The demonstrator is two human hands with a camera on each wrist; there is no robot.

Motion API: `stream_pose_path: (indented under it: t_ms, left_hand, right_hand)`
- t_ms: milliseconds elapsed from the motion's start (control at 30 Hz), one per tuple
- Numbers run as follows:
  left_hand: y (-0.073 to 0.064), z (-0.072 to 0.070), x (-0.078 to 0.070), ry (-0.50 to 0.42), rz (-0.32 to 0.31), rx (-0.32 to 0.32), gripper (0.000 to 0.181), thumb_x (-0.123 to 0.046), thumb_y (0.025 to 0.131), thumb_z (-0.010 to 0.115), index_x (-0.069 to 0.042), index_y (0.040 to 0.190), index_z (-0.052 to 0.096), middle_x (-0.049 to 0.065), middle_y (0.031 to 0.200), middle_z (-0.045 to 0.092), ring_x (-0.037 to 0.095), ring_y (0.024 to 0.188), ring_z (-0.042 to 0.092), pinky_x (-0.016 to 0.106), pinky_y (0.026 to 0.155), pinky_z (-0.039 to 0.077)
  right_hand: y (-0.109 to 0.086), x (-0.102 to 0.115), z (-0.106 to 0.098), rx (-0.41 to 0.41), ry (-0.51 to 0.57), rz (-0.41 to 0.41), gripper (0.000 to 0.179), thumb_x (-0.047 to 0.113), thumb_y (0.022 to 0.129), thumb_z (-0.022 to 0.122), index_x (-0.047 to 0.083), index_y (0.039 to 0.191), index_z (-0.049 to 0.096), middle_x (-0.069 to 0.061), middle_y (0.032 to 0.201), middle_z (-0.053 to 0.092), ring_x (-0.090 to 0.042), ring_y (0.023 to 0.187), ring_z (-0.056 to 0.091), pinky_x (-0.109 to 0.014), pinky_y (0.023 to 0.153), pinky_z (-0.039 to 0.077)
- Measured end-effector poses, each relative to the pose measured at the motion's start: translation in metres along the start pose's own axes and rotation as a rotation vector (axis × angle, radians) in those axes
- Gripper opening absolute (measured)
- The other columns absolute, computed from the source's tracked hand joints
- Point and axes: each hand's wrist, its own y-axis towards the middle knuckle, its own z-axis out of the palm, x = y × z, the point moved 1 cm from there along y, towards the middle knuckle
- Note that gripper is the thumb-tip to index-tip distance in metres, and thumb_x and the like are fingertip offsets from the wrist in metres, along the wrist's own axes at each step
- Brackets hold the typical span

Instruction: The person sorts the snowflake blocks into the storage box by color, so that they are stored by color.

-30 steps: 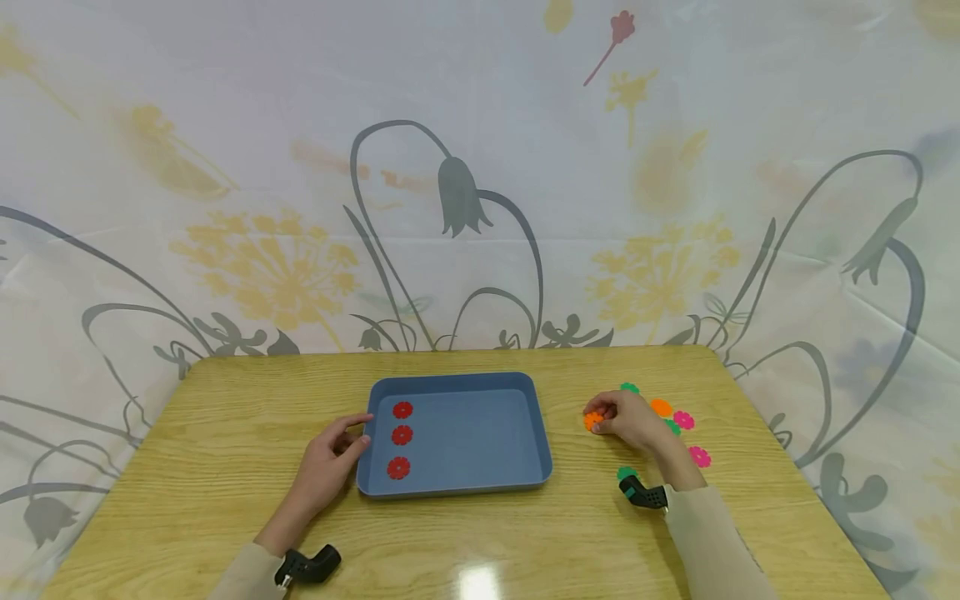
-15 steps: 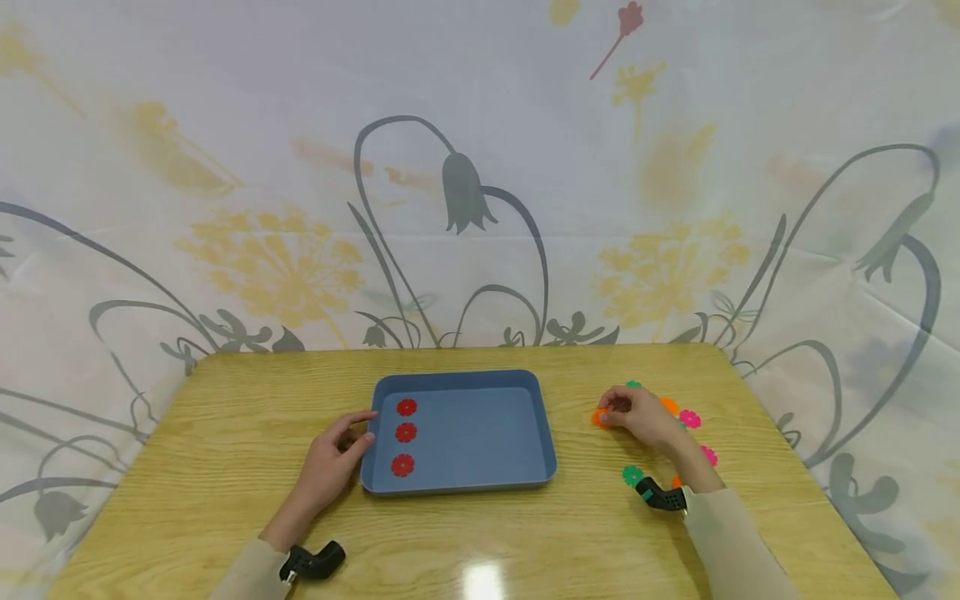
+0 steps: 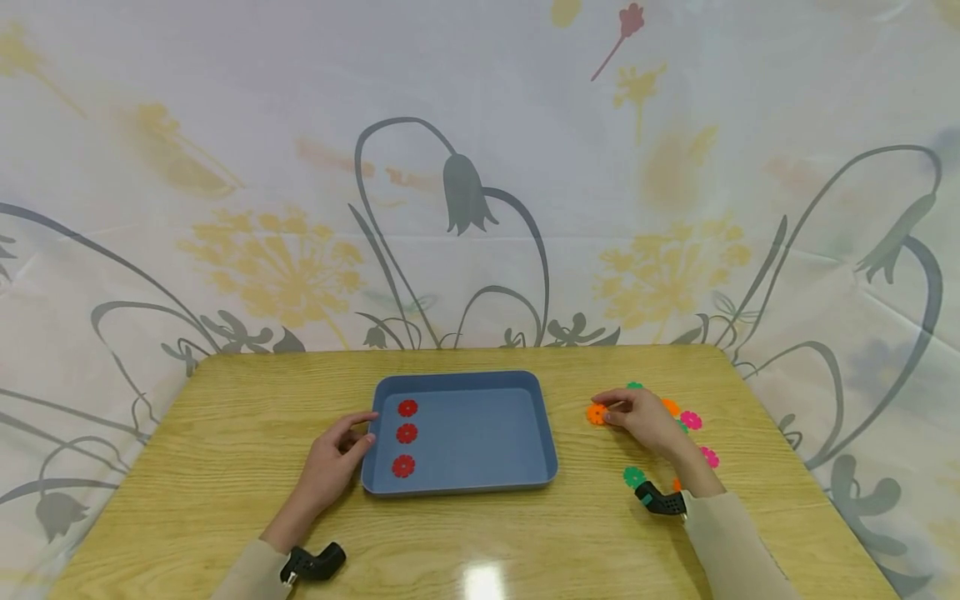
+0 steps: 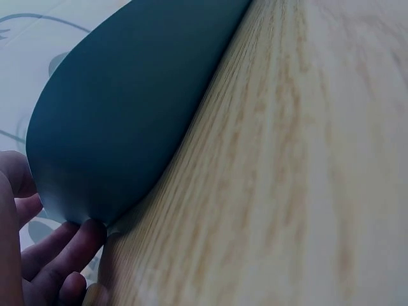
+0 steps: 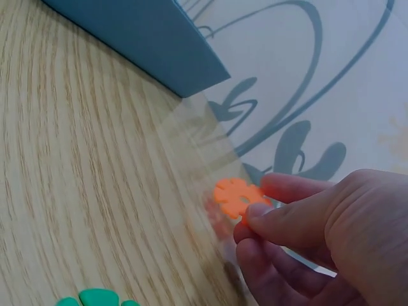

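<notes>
Now the right hand pinches an orange flower-shaped disc. Its thumb and fingers are squeezed together on one edge, and the rest of the disc pokes out to the left. This disc is to the right of the blue tray, between the tray and the other loose discs.

The left hand holds the left edge of the tray. Its fingers are bent, with a small gap between thumb and pointing finger, and the tips touch the rim and the outside wall.

Three red flower-shaped discs lie flat in the tray, in a line by its left side: a far one, a middle one and a near one.

More flower-shaped discs lie around the right hand. A green disc peeks out on the far side. Another orange disc and a pink disc sit to the right. A second pink disc is nearer, beside the wrist. A second green disc is on the near side, next to a black wrist camera.

All this is on a yellowish wooden surface.
</notes>
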Motion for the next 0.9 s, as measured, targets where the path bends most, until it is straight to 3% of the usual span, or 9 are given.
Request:
stream_pose_path:
  t_ms: [267, 567, 900]
  left_hand:
    - [0.0, 0.001, -0.002, 0.003, -0.002, -0.004, 0.032, -0.009, 0.092, 0.058, -0.002, 0.123, 0.058, 0.017, 0.093, 0.064, 0.03, 0.079, 0.059, 0.025, 0.065, 0.045]
    - [0.0, 0.0, -0.001, -0.004, 0.008, -0.001, 0.032, -0.009, 0.092, 0.058, -0.002, 0.124, 0.058, 0.017, 0.092, 0.064, 0.03, 0.079, 0.058, 0.026, 0.065, 0.045]
    - [0.0, 0.0, 0.0, -0.011, 0.01, -0.004, 0.032, -0.009, 0.092, 0.059, -0.002, 0.123, 0.059, 0.017, 0.091, 0.065, 0.029, 0.079, 0.059, 0.026, 0.065, 0.045]
  right_hand:
    - [0.0, 0.009, 0.0, -0.026, 0.031, 0.02, 0.027, 0.001, 0.09, 0.059, 0.005, 0.116, 0.065, -0.012, 0.108, 0.062, -0.023, 0.087, 0.06, -0.033, 0.07, 0.05]
    - [0.005, 0.029, 0.0, -0.006, 0.064, -0.029, 0.029, 0.004, 0.091, 0.059, 0.005, 0.119, 0.063, -0.014, 0.111, 0.062, -0.026, 0.09, 0.061, -0.044, 0.078, 0.048]
    - [0.024, 0.053, 0.015, 0.027, 0.065, -0.095, 0.03, 0.002, 0.089, 0.06, 0.006, 0.118, 0.064, -0.012, 0.114, 0.062, -0.022, 0.091, 0.062, -0.043, 0.077, 0.049]
